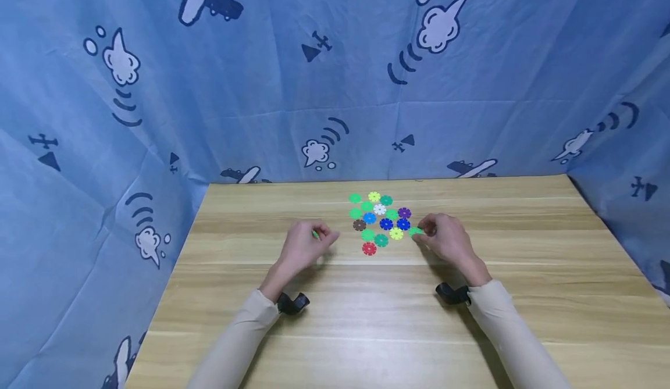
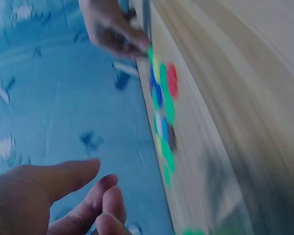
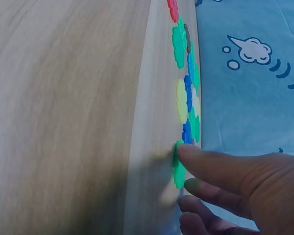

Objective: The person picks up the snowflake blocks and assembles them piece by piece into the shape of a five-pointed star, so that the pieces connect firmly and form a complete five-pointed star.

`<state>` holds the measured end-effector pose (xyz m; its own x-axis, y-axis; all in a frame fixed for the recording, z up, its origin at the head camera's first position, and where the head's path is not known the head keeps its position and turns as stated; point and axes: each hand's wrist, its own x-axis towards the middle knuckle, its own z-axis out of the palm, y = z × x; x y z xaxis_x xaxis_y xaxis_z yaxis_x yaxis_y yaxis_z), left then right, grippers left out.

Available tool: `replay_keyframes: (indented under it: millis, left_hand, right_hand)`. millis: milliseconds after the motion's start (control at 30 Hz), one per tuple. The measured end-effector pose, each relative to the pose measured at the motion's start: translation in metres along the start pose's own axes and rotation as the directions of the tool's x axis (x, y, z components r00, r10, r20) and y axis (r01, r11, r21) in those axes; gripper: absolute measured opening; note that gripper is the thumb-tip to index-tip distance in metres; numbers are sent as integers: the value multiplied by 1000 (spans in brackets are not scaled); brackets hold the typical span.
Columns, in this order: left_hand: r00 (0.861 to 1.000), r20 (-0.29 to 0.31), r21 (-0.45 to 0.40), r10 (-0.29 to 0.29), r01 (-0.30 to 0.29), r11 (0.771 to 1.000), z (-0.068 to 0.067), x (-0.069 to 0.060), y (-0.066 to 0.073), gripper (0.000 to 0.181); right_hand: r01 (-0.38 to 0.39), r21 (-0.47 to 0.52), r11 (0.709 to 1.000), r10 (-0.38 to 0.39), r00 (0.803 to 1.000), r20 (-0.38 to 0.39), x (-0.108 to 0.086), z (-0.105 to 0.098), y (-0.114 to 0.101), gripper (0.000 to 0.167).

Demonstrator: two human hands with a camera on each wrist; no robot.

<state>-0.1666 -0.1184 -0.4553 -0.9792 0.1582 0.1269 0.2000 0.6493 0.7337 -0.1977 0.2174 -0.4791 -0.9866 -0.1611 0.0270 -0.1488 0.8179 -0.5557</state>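
Note:
Notched plastic snowflake discs in several colours lie flat in a cluster on the wooden table, among them a red disc (image 1: 369, 249), a white disc (image 1: 379, 209) and a purple disc (image 1: 404, 213). At the cluster's right edge my right hand (image 1: 447, 239) pinches a green disc (image 3: 179, 166) between thumb and fingers, low over the tabletop. To the left of the cluster, my left hand (image 1: 306, 242) hovers above the table, its thumb and fingers loosely bent and apart, holding nothing. Another green disc (image 1: 315, 234) shows partly behind the left hand's fingers.
The wooden table (image 1: 366, 342) ends at the back against a blue curtain (image 1: 345, 75) printed with planes and clouds. Curtain also hangs along the left and right sides. A black wrist mount (image 1: 293, 303) sits on the left wrist, another black mount (image 1: 452, 294) on the right.

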Motion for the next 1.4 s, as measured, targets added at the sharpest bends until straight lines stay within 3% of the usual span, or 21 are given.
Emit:
replay_keyframes:
  millis: [200, 333, 433, 667, 967, 1400]
  left_hand:
    - [989, 127, 133, 78, -94, 987, 39, 12, 27, 20]
    - [986, 159, 241, 57, -95, 966, 61, 18, 33, 28]
    - [988, 152, 299, 30, -75, 951, 70, 18, 34, 30]
    - [988, 152, 323, 33, -81, 943, 75, 17, 34, 25]
    - [987, 159, 252, -12, -29, 967, 77, 18, 28, 25]
    - [988, 152, 161, 29, -54, 986, 79, 17, 27, 27]
  right_hand:
    - [-18, 9, 1000, 18, 1000, -9, -2, 1, 2, 30]
    - [-33, 26, 999, 33, 999, -3, -2, 1, 1, 30]
    - [-33, 34, 999, 33, 999, 0, -2, 1, 1, 29]
    - [-65, 63, 996, 66, 998, -11, -4, 3, 3, 27]
    - [-84, 111, 990, 85, 996, -9, -4, 6, 6, 27]
    - [-121, 170, 978, 124, 992, -10, -5, 7, 7, 30]
